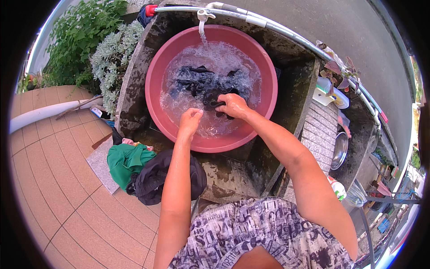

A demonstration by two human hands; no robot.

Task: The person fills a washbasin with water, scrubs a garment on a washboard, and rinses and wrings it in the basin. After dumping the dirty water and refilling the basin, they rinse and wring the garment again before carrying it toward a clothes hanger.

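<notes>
A round pink plastic basin holds bubbly water with dark cloth partly sunk in it. Over the basin's right half, my right hand grips a piece of black fabric between thumb and fingers. My left hand hovers above the near part of the water, thumb and fingertips close together; whether anything small is between them cannot be made out. Water runs into the basin from a white plastic tap at its far rim.
The basin stands inside a concrete sink. Green cloth and black cloth are heaped at its near left corner. On the right are a ribbed stone washboard, a white brush, a bottle and a metal bowl.
</notes>
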